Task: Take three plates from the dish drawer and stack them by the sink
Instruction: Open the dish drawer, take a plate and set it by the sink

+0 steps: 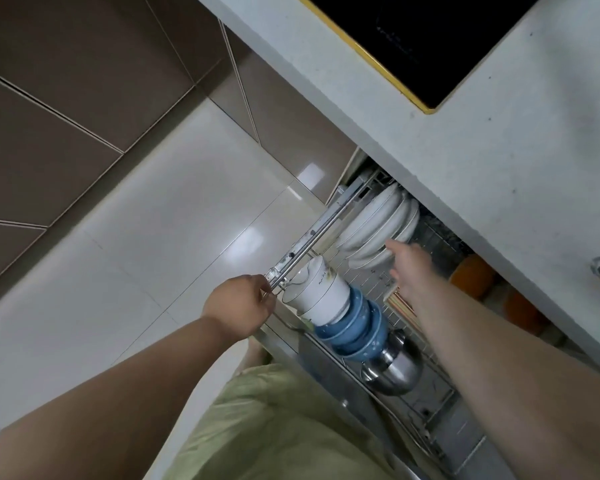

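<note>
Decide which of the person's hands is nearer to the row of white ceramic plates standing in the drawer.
Right. The right hand reaches open to the row of white ceramic plates, fingertips at the nearest one; the left hand grips the drawer's metal rail, apart from them.

Two hands showed: a left hand [245,304] and a right hand [409,268]. About five white plates [371,223] stood in the rack. There were roughly four blue bowls [352,327], one white jug [317,292] and one steel pot [394,368].

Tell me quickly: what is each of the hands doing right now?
Left hand: closed on the drawer rail.
Right hand: open, holding nothing, fingertips at the white plates.
</note>
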